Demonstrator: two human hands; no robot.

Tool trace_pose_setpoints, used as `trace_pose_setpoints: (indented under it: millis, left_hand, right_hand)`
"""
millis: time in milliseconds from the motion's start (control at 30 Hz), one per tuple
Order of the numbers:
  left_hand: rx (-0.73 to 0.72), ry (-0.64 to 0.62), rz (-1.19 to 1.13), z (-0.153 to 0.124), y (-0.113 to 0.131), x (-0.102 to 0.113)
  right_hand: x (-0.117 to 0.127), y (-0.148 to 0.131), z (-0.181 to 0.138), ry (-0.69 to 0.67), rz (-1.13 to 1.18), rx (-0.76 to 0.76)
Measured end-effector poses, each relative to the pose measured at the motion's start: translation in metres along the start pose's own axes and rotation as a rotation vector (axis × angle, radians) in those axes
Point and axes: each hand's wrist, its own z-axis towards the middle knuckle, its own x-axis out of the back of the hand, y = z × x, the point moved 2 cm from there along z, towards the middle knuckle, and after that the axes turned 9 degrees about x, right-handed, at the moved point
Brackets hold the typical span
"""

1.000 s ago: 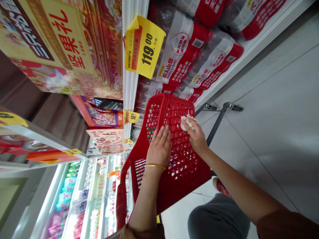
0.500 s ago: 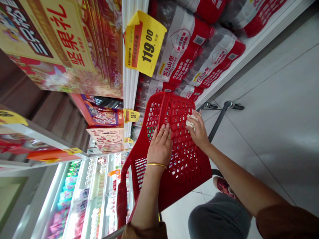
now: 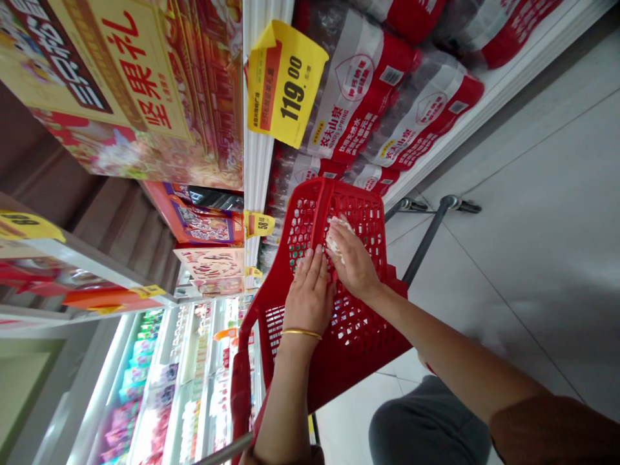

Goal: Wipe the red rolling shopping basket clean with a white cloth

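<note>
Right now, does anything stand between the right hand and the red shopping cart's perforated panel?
Only the crumpled white cloth under the right hand; nothing else visible intervenes. The left hand lies beside it on the red shopping cart.

A thin, smooth, gold-coloured metal bangle [image 3: 301, 333] rings the wrist of the left hand [image 3: 309, 300]. The dark brown cloth right sleeve [image 3: 557, 426] ends in a plain edge above a bare forearm, while the matching brown left sleeve [image 3: 317, 456] shows only as a sliver. A plain dark grey cloth trouser leg [image 3: 429, 423] rounds over the knee. The fingernails look short, though blur makes that uncertain.
</note>
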Motion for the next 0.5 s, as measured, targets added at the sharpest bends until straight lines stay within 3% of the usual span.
trace_pose_setpoints:
  millis: [167,500]
  left_hand:
    - [-0.016,0.008,0.028,-0.003,0.001,-0.008]
    - [-0.013,0.046,0.147,-0.001,0.008,-0.008]
  right_hand:
    - [-0.003,0.006,-0.006,-0.054,-0.027,0.011]
    - [0.024,0.039,-0.040,-0.067,-0.124,-0.003]
